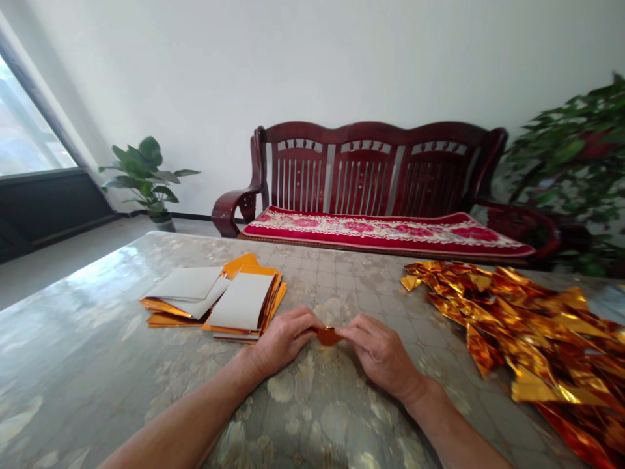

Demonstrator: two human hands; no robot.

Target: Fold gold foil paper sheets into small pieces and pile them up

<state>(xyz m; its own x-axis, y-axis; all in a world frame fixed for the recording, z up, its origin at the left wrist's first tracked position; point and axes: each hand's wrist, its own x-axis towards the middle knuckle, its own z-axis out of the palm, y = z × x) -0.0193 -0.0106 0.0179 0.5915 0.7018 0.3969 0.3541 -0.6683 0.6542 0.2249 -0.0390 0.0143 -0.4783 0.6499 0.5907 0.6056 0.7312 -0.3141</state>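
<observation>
Between my hands is a small piece of folded gold foil paper [329,336], pinched at both ends just above the table. My left hand [291,332] grips its left end with fingers and thumb together. At the right end, my right hand [375,348] holds it the same way. Close beyond my left hand lie stacks of foil paper sheets [244,299], gold on one side and pale grey on the other. A large heap of folded gold foil pieces [532,326] spreads across the table to the right of my right hand.
The table [161,391] has a glossy, patterned cover. Behind it stands a dark red wooden bench [366,169] with a floral red cushion [385,231]. A potted plant [146,176] is at the back left, and a leafy plant [576,156] at the right.
</observation>
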